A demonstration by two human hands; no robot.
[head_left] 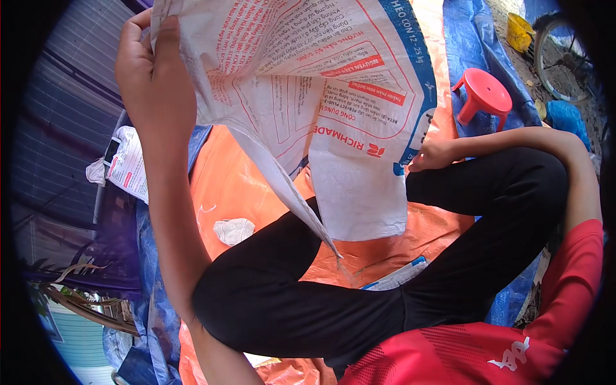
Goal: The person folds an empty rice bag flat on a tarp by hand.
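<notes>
- Red shirt (475, 353) and black trousers (289, 301) fill the near edge; the person sits cross-legged with knees wide
- Left hand (154, 77) is raised high, its fingers (168, 32) pinching the top edge of the sack (308, 96), thumb pressed against the weave
- Right hand (433, 156) holds the sack's far side edge lower down, fingers curled shut on it above the right knee
- Sack hangs between the two hands, tilted, its lower corner drooping to a point over the lap; the print reads upside down
- To handle it well, I judge the left pinch should stay firm near the corner and both hands pull apart evenly, so the woven cloth goes taut instead of folding
- Orange tarp (231, 186) covers the ground beneath, with a blue tarp (475, 38) at its edges
- On the orange tarp lies a crumpled white scrap (233, 231); another printed bag (131, 163) sits off to the left
- Red stool (484, 96) stands beyond the right hand, well apart; a wheel (564, 58) and yellow tub (518, 31) lie farther out on bare dirt
</notes>
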